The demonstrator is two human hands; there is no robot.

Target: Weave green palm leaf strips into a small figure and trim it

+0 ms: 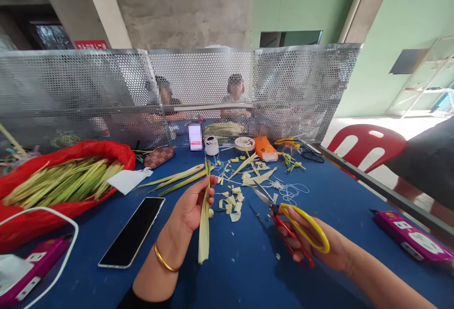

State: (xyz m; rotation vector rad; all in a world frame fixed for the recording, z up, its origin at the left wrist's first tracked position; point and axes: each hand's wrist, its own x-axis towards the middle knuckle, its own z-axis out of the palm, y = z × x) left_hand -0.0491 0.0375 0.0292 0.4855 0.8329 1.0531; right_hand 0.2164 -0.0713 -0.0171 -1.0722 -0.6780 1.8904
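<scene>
My left hand (194, 202) pinches a pale green leaf strip (204, 240), its broad cut end hanging down toward me and its narrow tip rising above my fingers. To the right, my right hand (296, 238) is wrapped round a pair of scissors (303, 226) with one yellow and one red handle. The blades are a little apart and point up and left, away from the strip. Between the hands lie cut leaf scraps (232, 201). Behind my left hand, several longer leaf strips (180, 176) rest on the blue table (244, 280).
At left stands a red bag (122, 150) full of leaves, near a black phone (133, 233) and a purple device (42, 261). Farther back are a thread spool (212, 145), tape roll (244, 144) and orange packet (265, 148). A perforated metal screen (202, 79) separates two people opposite.
</scene>
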